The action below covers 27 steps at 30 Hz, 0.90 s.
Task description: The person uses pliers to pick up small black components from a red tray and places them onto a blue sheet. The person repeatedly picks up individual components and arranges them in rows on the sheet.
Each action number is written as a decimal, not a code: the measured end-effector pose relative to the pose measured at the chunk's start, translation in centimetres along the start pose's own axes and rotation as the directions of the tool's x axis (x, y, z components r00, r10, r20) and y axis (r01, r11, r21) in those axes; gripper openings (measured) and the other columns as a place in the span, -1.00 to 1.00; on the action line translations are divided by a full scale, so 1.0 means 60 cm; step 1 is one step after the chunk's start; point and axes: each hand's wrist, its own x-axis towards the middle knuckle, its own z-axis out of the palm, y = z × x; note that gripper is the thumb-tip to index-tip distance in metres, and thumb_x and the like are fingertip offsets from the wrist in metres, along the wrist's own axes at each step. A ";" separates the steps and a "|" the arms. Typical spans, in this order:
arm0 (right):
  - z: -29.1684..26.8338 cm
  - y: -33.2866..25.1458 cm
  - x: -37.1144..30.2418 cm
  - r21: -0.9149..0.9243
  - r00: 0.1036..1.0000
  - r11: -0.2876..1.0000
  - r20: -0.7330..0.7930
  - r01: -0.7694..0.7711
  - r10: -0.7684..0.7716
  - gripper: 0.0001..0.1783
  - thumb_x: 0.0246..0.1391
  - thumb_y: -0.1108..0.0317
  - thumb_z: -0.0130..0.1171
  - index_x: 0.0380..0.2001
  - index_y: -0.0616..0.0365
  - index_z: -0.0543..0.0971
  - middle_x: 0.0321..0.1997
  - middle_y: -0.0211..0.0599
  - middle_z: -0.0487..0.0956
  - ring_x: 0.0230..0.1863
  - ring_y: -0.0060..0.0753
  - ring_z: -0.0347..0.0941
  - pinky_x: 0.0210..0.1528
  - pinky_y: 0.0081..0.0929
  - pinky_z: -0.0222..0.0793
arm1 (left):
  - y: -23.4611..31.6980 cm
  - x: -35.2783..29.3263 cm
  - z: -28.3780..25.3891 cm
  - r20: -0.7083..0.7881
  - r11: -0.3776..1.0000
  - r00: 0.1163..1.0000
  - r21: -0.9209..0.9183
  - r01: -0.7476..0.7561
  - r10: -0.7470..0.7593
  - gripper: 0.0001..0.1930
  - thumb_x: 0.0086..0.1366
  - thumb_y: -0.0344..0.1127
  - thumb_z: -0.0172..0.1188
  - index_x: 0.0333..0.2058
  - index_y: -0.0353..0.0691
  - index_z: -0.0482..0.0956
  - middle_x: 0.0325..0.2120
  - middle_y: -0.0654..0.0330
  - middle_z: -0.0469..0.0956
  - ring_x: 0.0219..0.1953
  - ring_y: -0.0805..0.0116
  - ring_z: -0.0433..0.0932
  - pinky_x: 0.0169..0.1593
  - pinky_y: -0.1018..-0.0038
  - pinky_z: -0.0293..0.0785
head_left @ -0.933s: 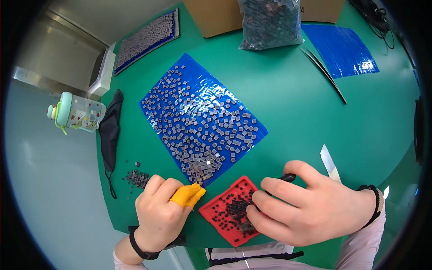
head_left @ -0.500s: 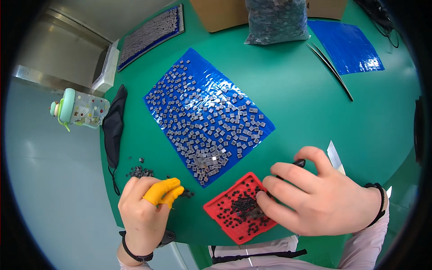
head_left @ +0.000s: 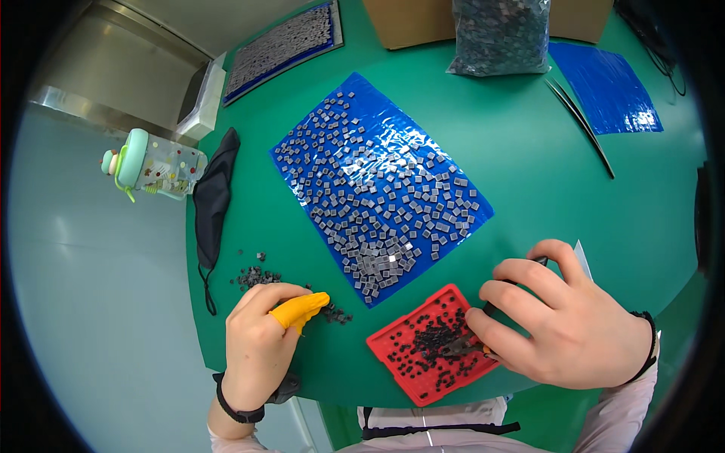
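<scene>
My right hand (head_left: 563, 321) is wrapped round a pair of pliers (head_left: 459, 346), most of whose handles are hidden by the fingers. The metal jaws reach over a red tray (head_left: 404, 385), among small black pieces (head_left: 432, 337) strewn and heaped in it. My left hand (head_left: 264, 325) wears yellow finger cots (head_left: 300, 308) on the thumb and a finger. Those fingertips are pinched together; anything between them is too small to make out. Beside that hand, dark grey bits lie in a pile (head_left: 257, 278), and more bits (head_left: 337, 314) lie just past its fingertips.
Many small grey square pieces (head_left: 381, 260) cover a blue sheet (head_left: 370, 98) mid-table. Behind are a filled board (head_left: 283, 45), a bag of pieces (head_left: 501, 38), a cardboard box (head_left: 408, 26), tweezers (head_left: 581, 124) and another blue sheet (head_left: 608, 90). A black mask (head_left: 215, 200) and bottle (head_left: 162, 166) lie left.
The whole view has shifted, so the table's things appear farther right. The pliers' jaws show more plainly over the red tray. My left fingers stay pinched.
</scene>
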 end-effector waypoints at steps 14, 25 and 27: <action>-0.004 0.004 0.002 -0.018 1.000 1.000 -0.027 0.000 0.000 -0.60 -0.31 0.29 0.33 -0.28 0.07 0.56 -0.22 -0.33 0.45 -0.11 -0.29 0.40 -0.10 -0.22 0.30 | 0.003 -0.002 0.002 0.015 1.000 0.999 0.014 -0.028 0.028 -0.74 -0.25 -0.64 0.31 -0.47 -0.25 0.61 -0.44 0.21 0.59 -0.38 0.22 0.56 -0.34 0.42 0.49; -0.032 -0.001 0.016 0.020 0.983 0.990 -0.119 -0.142 0.143 -0.51 -0.36 0.20 0.38 -0.23 0.04 0.56 -0.17 -0.30 0.45 -0.06 -0.14 0.38 -0.12 -0.14 0.28 | 0.008 -0.042 -0.033 -0.110 0.974 0.989 -0.213 0.070 -0.096 -0.74 -0.26 -0.65 0.30 -0.49 -0.23 0.68 -0.51 0.25 0.56 -0.49 0.40 0.50 -0.48 0.56 0.40; -0.036 -0.012 0.015 -0.006 0.974 0.984 -0.142 -0.179 0.176 -0.52 -0.34 0.18 0.37 -0.23 0.04 0.57 -0.18 -0.29 0.47 -0.07 -0.12 0.38 -0.12 -0.12 0.28 | 0.015 -0.067 -0.033 -0.013 0.839 0.965 -0.497 0.222 -0.263 -0.76 -0.16 -0.63 0.34 -0.43 -0.27 0.66 -0.47 0.24 0.58 -0.47 0.44 0.53 -0.43 0.58 0.45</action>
